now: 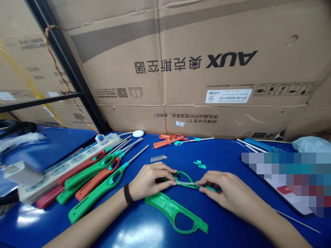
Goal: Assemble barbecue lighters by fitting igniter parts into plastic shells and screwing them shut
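Observation:
My left hand (155, 177) has its fingers closed on the handle end of an opened green lighter shell (192, 179), the long-nosed kind with a trigger loop. My right hand (222, 187) pinches the nose end of that shell, by a teal collar (211, 188). A thin pale wire (184, 183) runs between both sets of fingertips. Fingers hide much of the parts inside. The matching green half shell (165, 206) lies hollow side up just below my hands. Beyond them rest a teal trigger piece (199, 164) and a clear gas tank (158, 158).
Several assembled red and green lighters (97, 187) lie at left along a white power strip (77, 158). An opened orange lighter (169, 141) sits by the cardboard box (181, 31). To the right are a metal rod (297, 219) and a blue lighter (263, 144).

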Tool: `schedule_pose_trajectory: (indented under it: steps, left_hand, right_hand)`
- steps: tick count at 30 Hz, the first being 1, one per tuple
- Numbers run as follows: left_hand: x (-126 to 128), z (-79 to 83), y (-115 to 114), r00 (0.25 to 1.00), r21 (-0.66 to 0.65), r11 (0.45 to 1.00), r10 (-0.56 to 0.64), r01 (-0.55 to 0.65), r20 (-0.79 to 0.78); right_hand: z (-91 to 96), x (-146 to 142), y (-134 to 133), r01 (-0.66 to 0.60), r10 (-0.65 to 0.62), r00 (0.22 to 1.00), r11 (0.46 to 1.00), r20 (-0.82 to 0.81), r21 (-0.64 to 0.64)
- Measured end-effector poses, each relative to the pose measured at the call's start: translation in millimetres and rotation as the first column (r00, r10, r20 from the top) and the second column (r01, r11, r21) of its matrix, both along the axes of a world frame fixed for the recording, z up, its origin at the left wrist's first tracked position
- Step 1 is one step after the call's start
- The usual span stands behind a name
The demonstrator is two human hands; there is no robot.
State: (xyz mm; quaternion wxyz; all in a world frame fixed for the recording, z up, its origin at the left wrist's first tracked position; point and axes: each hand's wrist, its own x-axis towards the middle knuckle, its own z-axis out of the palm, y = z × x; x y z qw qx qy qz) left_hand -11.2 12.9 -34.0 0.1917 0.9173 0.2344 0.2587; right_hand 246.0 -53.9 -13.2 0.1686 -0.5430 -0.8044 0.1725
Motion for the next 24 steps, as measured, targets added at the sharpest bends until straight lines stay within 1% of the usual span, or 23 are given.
schedule_pose_trajectory:
  steps: [5, 8, 11, 14, 19, 24]
  left_hand:
    - [0, 0.1, 0, 1.000, -0.010, 1.000, 0.005, -0.005, -0.005]
    - [1, 1.2, 1, 1.000, -0.013, 1.000, 0.016, -0.017, -0.015]
    - [1, 2.1, 1, 1.000, -0.024, 1.000, 0.017, -0.017, -0.008]
    - [2, 2.4, 0, 1.000, -0.033, 0.999, 0.017, -0.017, 0.004]
    - [2, 0.7, -1, 1.000, -0.035, 0.999, 0.020, -0.020, 0.009]
    - [2, 0.4, -2, 1.000, -0.043, 0.999, 0.026, -0.026, 0.008]
  right_hand:
    - [3.4, -1, -1, -0.077, 0.073, 0.993, 0.996, 0.096, 0.037]
    - [6.1, -3, -2, -0.088, 0.077, 0.983, 0.994, 0.165, 0.060]
    - [6.9, -6, -4, -0.101, 0.087, 0.978, 0.993, 0.192, 0.068]
    - [3.8, -7, -5, -0.122, 0.105, 0.973, 0.990, 0.207, 0.071]
    - [-4.2, -8, -4, -0.112, 0.082, 0.973, 0.985, 0.216, 0.132]
    - [-0.8, -11, -5, -0.098, 0.061, 0.967, 0.985, 0.246, 0.143]
